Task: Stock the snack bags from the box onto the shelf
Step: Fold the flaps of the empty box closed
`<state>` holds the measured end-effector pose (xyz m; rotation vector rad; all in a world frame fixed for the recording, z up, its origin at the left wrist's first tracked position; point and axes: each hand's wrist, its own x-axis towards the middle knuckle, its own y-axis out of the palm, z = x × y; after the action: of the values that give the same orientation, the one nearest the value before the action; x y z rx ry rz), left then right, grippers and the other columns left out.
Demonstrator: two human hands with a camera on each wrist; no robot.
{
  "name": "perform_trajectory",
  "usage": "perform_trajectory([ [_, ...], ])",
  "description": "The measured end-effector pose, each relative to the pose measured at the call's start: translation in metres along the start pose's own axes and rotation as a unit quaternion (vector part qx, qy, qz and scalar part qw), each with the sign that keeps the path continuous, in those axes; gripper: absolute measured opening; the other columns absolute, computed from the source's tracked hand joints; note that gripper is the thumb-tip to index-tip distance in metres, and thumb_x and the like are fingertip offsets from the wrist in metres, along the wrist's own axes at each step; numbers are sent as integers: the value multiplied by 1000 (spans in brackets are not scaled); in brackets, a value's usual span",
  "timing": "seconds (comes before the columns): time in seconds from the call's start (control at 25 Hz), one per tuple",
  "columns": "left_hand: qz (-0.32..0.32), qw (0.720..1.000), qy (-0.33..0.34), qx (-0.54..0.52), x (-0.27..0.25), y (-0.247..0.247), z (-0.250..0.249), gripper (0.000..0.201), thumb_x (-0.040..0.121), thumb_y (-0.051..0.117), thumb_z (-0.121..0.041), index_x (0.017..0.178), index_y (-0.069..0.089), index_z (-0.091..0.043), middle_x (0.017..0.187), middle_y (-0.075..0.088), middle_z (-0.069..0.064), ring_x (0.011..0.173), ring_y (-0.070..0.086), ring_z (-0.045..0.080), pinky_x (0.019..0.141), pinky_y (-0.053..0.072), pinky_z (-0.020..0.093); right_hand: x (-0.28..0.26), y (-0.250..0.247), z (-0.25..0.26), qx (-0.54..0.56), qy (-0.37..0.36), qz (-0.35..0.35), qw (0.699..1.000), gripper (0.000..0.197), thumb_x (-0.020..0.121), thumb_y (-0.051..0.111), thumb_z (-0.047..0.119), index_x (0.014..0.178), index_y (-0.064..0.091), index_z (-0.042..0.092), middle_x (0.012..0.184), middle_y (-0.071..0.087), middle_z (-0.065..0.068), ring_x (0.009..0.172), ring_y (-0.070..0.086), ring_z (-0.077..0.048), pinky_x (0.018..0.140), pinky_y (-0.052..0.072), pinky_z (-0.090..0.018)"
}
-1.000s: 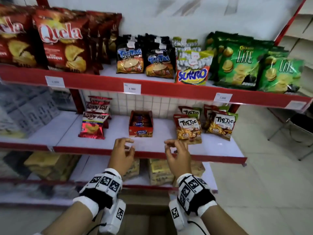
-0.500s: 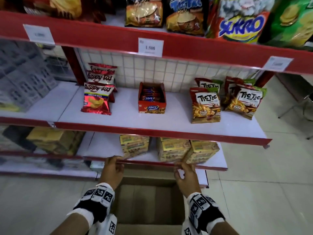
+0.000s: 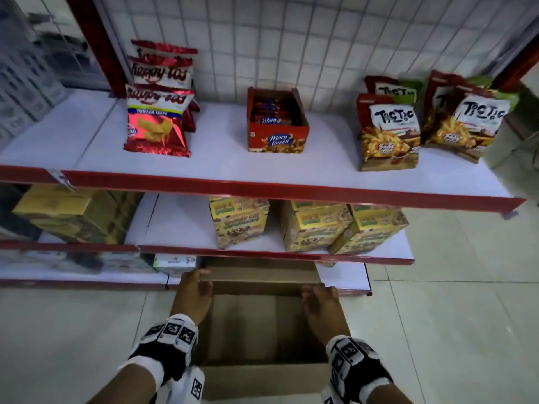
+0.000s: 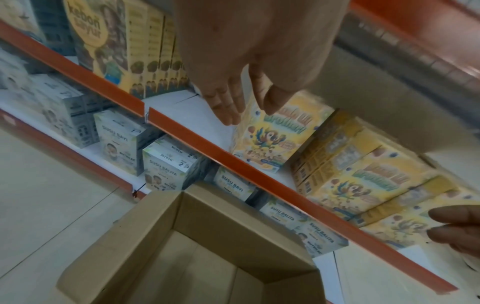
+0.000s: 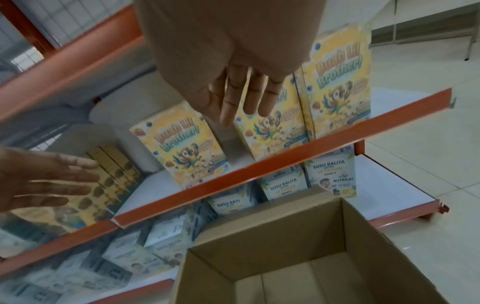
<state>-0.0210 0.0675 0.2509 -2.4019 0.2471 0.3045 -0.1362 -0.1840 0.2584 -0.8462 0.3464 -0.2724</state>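
Two empty hands, left hand (image 3: 194, 290) and right hand (image 3: 319, 301), reach with fingers straight and spread over the cardboard box (image 3: 256, 319), evidently for more stock, though no snack bag shows below the fingertips; Tic Tac bags (image 3: 389, 135) already stand on the shelf (image 3: 262, 186) well beyond them.

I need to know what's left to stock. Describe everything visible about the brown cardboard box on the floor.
The brown cardboard box is plain corrugated board, open at the top with its flaps folded outward. It stands upright on the pale tiled floor, against the lowest red-edged shelf. The visible part of its inside shows only bare cardboard, no bags. The left hand and right hand hover open over its far corners.
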Motion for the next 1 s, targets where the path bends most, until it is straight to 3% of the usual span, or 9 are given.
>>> perform_trajectory([
  [0.08,-14,1000,-11,2,10,23,35,25,87,53,5,110,60,1,117,59,21,108,56,34,95,44,38,11,33,-26,-1,-14,6,1000,26,84,61,6,107,67,15,110,64,-7,113,52,-27,98,40,-29],
  [0.24,-29,997,-65,13,35,69,119,33,88,52,5,121,56,2,127,54,22,117,50,37,102,39,43,42,101,-84,-15,-8,65,998,40,85,60,7,124,60,14,120,62,-7,120,49,-26,105,35,-28],
  [0.32,-12,990,-121,69,45,85,158,43,90,57,-8,132,48,-6,136,46,25,125,43,40,107,32,43,54,132,-111,-25,-3,98,995,46,87,61,15,132,52,18,127,59,-5,126,43,-24,110,26,-26],
  [0.48,83,943,-216,239,71,119,222,87,86,60,-49,150,7,-24,157,10,13,140,21,37,113,22,44,68,202,-162,-101,-27,178,978,56,88,59,39,139,39,28,143,41,2,133,26,-19,112,15,-20],
  [0.6,79,964,-137,213,101,144,261,81,92,56,-34,152,5,-15,157,8,17,142,18,37,114,20,43,90,243,-188,-108,-52,185,975,59,89,58,41,142,37,27,144,40,1,133,26,-21,111,16,-22],
  [0.68,91,988,-47,120,117,156,279,67,96,48,-11,150,8,-7,153,20,21,138,28,38,112,26,40,106,257,-199,-100,-62,177,977,59,89,58,38,142,37,25,144,42,-2,133,27,-23,110,15,-22],
  [0.76,88,994,-2,62,126,163,297,63,97,41,-2,150,8,-9,147,33,17,133,38,36,103,35,34,126,270,-210,-110,-74,168,977,55,90,59,34,140,40,25,142,45,-3,132,31,-24,108,18,-22],
  [0.92,94,991,7,90,129,161,303,62,99,39,-12,151,4,-15,150,32,11,131,42,31,92,41,29,139,284,-218,-113,-62,120,984,40,92,57,30,131,53,21,135,52,-6,128,39,-25,106,28,-24],
  [1.0,114,990,-36,80,121,157,295,60,100,36,-28,151,5,-23,146,34,2,124,47,26,78,47,25,137,281,-217,-130,-60,135,980,37,92,56,30,128,56,21,134,53,-7,127,41,-26,105,29,-24],
])
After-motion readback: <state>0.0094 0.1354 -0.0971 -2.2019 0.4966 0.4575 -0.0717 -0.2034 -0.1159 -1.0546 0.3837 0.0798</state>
